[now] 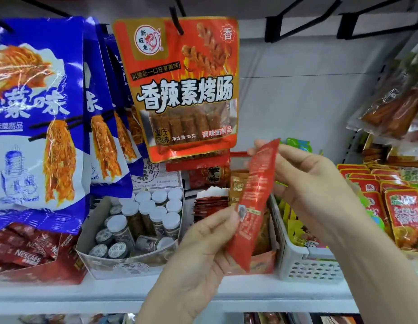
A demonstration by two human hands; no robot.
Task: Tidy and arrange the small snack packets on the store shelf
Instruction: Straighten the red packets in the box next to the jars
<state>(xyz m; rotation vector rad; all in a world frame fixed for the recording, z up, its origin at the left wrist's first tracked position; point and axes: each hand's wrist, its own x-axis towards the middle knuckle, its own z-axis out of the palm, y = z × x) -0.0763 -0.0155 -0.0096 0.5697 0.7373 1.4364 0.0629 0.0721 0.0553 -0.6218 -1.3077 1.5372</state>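
Both hands are holding one long red snack packet (254,202) up in front of the shelf (110,293), tilted with its top end leaning right. The left hand (203,251) is pinching the packet's lower part, its grip closed on it between thumb and curled fingers. The right hand (313,183) is gripping the upper end, with fingertips (259,143) showing just past the top edge. Behind the packet, a red display box (261,263) of similar packets is sitting on the shelf, just beside a white perforated basket (306,267). To the left, a cardboard tray (124,263) is holding small white-capped jars (154,213). A red-and-gold pouch (184,90) and blue pouches (39,113) are hanging above from hooks.
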